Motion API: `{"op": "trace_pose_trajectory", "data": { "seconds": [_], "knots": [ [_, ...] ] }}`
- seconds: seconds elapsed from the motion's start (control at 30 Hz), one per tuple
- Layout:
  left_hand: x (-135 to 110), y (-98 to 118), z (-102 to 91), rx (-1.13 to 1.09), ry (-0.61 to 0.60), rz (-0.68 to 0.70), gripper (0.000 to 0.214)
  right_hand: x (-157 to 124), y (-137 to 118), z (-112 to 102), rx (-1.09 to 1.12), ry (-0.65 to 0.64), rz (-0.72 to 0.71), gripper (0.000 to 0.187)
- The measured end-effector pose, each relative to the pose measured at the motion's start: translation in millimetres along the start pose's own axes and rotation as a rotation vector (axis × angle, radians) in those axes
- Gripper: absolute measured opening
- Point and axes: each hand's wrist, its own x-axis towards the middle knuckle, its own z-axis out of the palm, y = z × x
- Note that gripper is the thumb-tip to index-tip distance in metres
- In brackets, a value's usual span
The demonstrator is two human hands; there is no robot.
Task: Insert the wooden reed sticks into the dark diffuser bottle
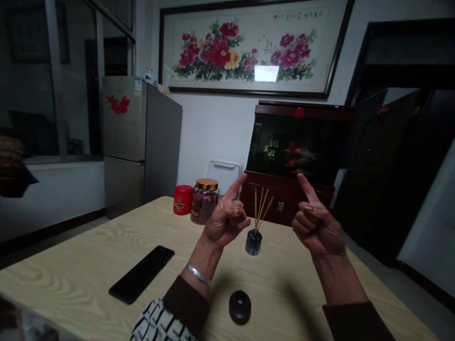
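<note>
Both of my hands are raised above the wooden table [85, 258], each with its index finger stretched upward and the other fingers curled in. My left hand [229, 218] wears a silver bangle at the wrist and holds nothing. Likewise without anything in it, my right hand [318, 225] is up on the right side. Between the hands, further back on the table, stands a dark glass reed diffuser [253, 242] with several thin sticks. Nearer to me lies a small dark oval object [240, 307] with a round hollow on top. Neither hand touches these things.
A black phone [142, 273] lies on the table's left part. At the far edge are a red canister [183, 200] and a clear jar [204, 203] with a copper-coloured lid. Beyond the table stand a fridge [161, 142] and a fish tank [263, 142] on a dark red cabinet.
</note>
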Motion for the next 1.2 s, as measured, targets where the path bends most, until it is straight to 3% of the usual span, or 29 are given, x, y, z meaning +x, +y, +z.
{"op": "trace_pose_trajectory", "data": {
  "seconds": [0.1,0.3,0.57,0.77,0.9,1.0,1.07,1.2],
  "knots": [
    [0.9,-0.8,6.6,-0.1,-0.032,0.076,0.091,-2.7,-6.4,6.4,0.09,-0.056,-0.072,0.082],
    [-12.4,-28.3,-10.6,-0.185,-0.014,0.1,0.091,-18.9,17.7,-1.3,0.239,-0.055,-0.101,0.084],
    [-12.7,-41.2,-25.1,-0.056,0.078,0.043,0.089,-20.9,31.4,-10.5,0.0,0.104,-0.081,0.075],
    [-13.0,-46.7,-33.2,-0.065,0.101,0.004,0.083,-22.2,39.5,-24.7,0.014,0.104,-0.062,0.067],
    [-19.1,-60.2,-67.5,0.189,0.229,-0.171,0.065,-17.4,68.7,-60.1,-0.111,0.157,0.138,0.052],
    [-30.6,-84.8,-109.7,0.606,0.384,-0.298,0.053,-12.8,115.4,-99.1,-0.475,0.362,0.33,0.049],
    [-40.6,-105.2,-136.7,0.762,0.435,-0.265,0.044,-9.8,150.7,-122.1,-0.692,0.491,0.388,0.06],
    [-58.2,-137.2,-170.5,0.896,0.497,-0.247,0.042,0.0,205.2,-146.3,-0.791,0.491,0.349,0.082]
  ]
}}
